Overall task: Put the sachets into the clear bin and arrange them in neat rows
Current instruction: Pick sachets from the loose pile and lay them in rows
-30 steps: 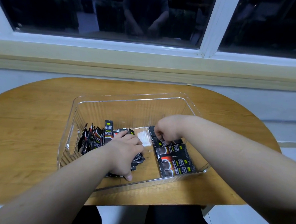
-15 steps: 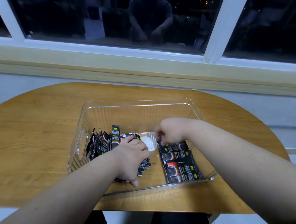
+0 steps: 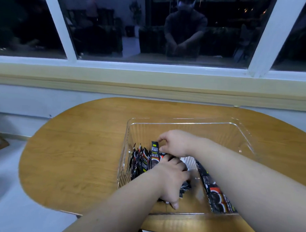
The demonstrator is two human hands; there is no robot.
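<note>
The task looks well advanced, though not finished. All the sachets in view are already inside the clear bin [image 3: 183, 123], and none lies out on the tabletop [image 3: 75, 156]. Against the bin's left wall a standing row [image 3: 140, 162] of dark sachets is packed on edge, leaning a little. Along the right side a flat row [image 3: 219, 197] lies face up, overlapping from back to front, partly hidden by the right forearm.

The right hand [image 3: 176, 143] reaches across and pinches the top of one upright sachet [image 3: 155, 148] at the inner end of the standing row. The left hand [image 3: 170, 180] lies over a loose bundle [image 3: 185, 185] in the middle of the bin, fingers curled round it and thumb near the front wall.

What seems to be left is tidying. The bundle needs to be fed into a row, and the leaning packets need straightening. Much of the bin's back half is bare.

The tabletop is a rounded slab of warm wood grain, with the bin near its front right edge. Beyond it runs a pale yellow sill [image 3: 150, 76] under a white-framed window [image 3: 68, 22], dark outside. The glass shows a dim reflection [image 3: 185, 32] of a person with hands together. A light floor [image 3: 3, 187] shows at lower left.
</note>
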